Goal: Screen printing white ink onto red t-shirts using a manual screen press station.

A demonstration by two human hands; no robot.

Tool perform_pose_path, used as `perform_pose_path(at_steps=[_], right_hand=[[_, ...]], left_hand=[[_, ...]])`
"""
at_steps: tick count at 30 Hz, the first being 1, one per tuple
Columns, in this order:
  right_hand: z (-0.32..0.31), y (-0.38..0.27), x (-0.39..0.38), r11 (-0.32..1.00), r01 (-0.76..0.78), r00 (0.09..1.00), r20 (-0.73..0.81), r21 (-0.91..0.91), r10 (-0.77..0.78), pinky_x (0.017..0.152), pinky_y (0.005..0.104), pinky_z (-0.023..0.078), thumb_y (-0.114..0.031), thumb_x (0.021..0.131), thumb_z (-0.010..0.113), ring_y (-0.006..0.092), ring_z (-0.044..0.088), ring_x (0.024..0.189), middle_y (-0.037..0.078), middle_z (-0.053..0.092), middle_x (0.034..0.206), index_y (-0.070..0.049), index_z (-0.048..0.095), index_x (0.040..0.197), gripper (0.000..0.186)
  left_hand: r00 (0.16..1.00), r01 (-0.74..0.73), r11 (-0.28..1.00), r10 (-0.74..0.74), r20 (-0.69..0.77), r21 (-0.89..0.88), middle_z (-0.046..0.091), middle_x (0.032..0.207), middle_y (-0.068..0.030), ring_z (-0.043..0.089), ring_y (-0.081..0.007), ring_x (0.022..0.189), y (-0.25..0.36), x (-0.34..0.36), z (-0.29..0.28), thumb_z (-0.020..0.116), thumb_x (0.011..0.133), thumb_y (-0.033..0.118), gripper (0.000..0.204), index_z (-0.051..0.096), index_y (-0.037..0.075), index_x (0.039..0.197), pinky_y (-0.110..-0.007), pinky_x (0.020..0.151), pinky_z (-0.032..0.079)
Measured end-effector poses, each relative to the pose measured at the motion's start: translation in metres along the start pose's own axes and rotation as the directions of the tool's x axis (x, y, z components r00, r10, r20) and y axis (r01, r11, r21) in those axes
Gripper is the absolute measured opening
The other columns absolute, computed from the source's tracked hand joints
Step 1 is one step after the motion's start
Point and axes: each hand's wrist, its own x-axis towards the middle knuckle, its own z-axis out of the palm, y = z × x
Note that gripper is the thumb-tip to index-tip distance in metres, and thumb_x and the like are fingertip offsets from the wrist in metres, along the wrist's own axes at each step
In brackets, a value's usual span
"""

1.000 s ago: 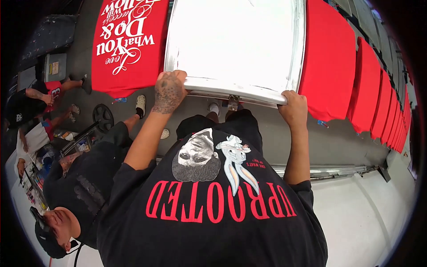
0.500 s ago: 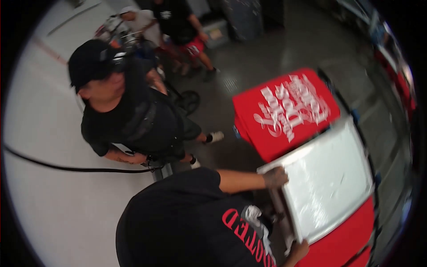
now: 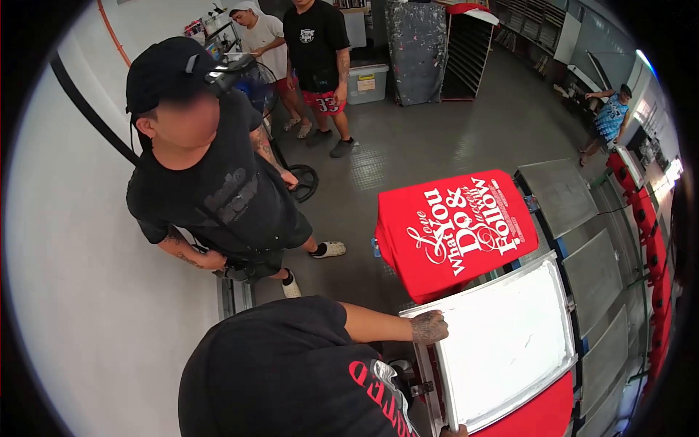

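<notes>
White rectangular metal-framed screen
Our tattooed left hand grips it; whether our cropped right hand does, we cannot tell.

Light is bright, focus mostly sharp. The white rectangular screen in a silver metal frame looks overexposed almost to its edges; the smooth dark-grey floor carries pale reflections. Black fisheye vignette closes the corners.

At the bottom centre of the frame, we wear a black T-shirt with a short sleeve, bold red lettering and a grey-and-white print; tattoos mark our left hand.
</notes>
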Motion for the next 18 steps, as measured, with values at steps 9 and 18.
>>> perform_pose_path(at_steps=[9,18], right_hand=[[0.027,0.015,-0.005,0.998,0.037,0.995,-0.099,0.045,-0.032,0.047,0.0453,0.049,-0.026,0.079,0.063,0.0373,0.060,0.057,0.015,0.061,0.066,-0.007,0.062,0.074,0.020],[0.211,0.160,-0.051,0.371,-0.664,0.746,0.542,0.649,0.386,0.059,0.0436,0.043,-0.036,0.087,0.061,0.0290,0.054,0.065,0.010,0.058,0.072,-0.007,0.060,0.085,0.028]], left_hand=[[0.999,-0.036,0.991,0.036,-0.003,0.125,0.046,0.075,-0.0082,0.053,-0.0279,0.079,0.015,-0.005,-0.075,0.053,0.078,0.023,0.014,0.045,0.013,0.079,-0.044,0.079,0.042],[0.996,0.013,0.999,-0.009,0.093,-0.049,0.053,0.078,-0.0080,0.057,-0.0274,0.080,0.022,0.013,-0.084,0.057,0.077,0.023,0.011,0.050,0.014,0.079,-0.045,0.081,0.043]])
